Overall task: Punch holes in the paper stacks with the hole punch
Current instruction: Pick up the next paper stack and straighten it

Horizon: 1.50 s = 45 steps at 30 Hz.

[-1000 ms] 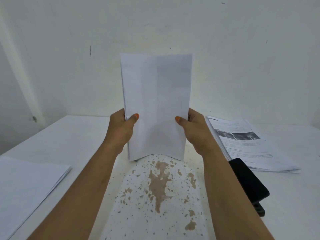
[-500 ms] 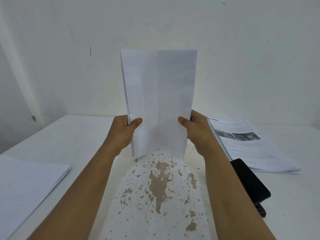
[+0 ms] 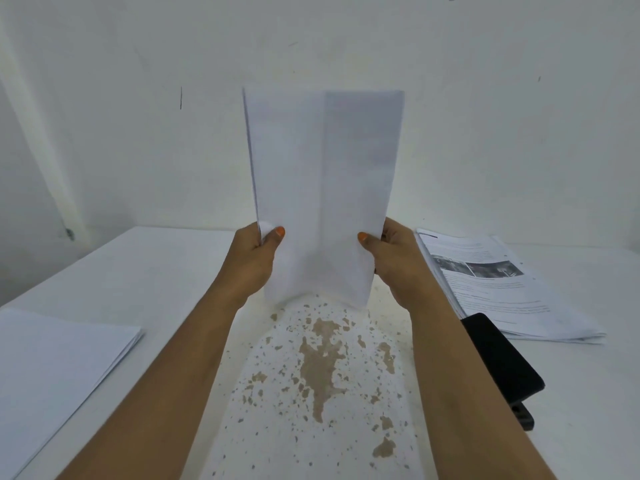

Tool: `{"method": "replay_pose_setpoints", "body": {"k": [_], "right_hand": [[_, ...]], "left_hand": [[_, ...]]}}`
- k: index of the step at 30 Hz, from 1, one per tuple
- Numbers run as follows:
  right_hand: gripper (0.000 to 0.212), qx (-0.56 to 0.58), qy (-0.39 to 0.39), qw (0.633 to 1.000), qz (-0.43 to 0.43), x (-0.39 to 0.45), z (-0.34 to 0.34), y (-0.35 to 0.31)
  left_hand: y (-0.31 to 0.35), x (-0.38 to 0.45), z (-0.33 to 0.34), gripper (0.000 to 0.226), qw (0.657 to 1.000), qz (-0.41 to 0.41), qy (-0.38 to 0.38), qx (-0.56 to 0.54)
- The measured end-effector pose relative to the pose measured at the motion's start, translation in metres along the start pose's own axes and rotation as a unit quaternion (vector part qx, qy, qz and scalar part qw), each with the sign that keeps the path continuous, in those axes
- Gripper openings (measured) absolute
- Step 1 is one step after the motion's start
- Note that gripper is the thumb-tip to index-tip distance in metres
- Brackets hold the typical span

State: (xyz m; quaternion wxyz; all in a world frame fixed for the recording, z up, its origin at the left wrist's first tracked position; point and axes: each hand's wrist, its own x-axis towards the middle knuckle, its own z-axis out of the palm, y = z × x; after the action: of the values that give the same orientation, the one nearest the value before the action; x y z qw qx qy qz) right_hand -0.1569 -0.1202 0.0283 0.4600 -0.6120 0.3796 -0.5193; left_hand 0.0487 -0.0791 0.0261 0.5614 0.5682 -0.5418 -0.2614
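Observation:
I hold a thin stack of white paper (image 3: 322,188) upright over the middle of the table, its blank side toward me and its lower edge just above the surface. My left hand (image 3: 251,261) grips the left edge, thumb in front. My right hand (image 3: 394,261) grips the right edge the same way. The black hole punch (image 3: 502,362) lies on the table to the right, partly hidden behind my right forearm.
A printed paper stack (image 3: 498,282) lies at the right, beyond the punch. Another white paper stack (image 3: 52,368) lies at the near left. The white table (image 3: 322,358) has brown worn patches at its middle. A white wall stands close behind.
The held stack has risen a little above the table and its top has shifted slightly; both hands keep their grip on its edges.

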Motion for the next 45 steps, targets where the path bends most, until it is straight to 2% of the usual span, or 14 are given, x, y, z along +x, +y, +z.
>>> {"method": "replay_pose_setpoints", "body": {"k": [3,10,14,17,20,24,28,33,37,42,45], "right_hand": [[0.031,-0.057,-0.016,0.998,0.035,-0.004,-0.001,0.01],[0.03,-0.031,0.015,0.999,-0.008,0.004,0.001,0.002],[0.034,-0.091,-0.007,0.995,0.038,0.0,0.001,0.021],[0.032,-0.1,-0.012,0.994,0.037,0.001,-0.001,0.021],[0.025,-0.064,-0.002,0.998,0.023,0.006,-0.006,0.013],[0.025,-0.03,-0.022,0.998,0.057,0.003,-0.009,0.013],[0.017,0.001,-0.025,0.994,0.109,0.001,-0.011,0.014],[0.013,0.114,-0.007,0.987,0.116,0.002,-0.014,0.009],[0.017,0.17,-0.018,0.979,0.109,0.0,-0.017,0.009],[0.021,0.175,-0.045,0.975,0.131,0.0,-0.019,0.008],[0.018,0.153,-0.018,0.979,0.135,0.001,-0.018,0.007]], "left_hand": [[-0.014,-0.001,0.001,0.018,0.997,-0.043,-0.038,0.049],[-0.006,0.001,0.009,0.03,0.999,0.013,0.034,0.038],[-0.015,-0.002,0.009,0.027,0.998,-0.029,-0.013,0.056],[-0.013,0.0,0.004,0.03,0.998,-0.058,-0.014,0.008],[-0.009,0.005,-0.001,0.024,0.994,-0.094,-0.007,-0.057],[-0.01,0.005,-0.004,0.018,0.986,-0.126,-0.01,-0.113],[-0.012,0.0,-0.009,0.024,0.979,-0.138,-0.061,-0.14],[-0.011,-0.001,-0.016,0.031,0.958,-0.138,-0.125,-0.218],[-0.012,0.0,-0.018,0.029,0.953,-0.143,-0.137,-0.228],[-0.014,0.001,-0.016,0.033,0.953,-0.143,-0.122,-0.238],[-0.014,0.001,-0.016,0.032,0.956,-0.137,-0.109,-0.235]]}}
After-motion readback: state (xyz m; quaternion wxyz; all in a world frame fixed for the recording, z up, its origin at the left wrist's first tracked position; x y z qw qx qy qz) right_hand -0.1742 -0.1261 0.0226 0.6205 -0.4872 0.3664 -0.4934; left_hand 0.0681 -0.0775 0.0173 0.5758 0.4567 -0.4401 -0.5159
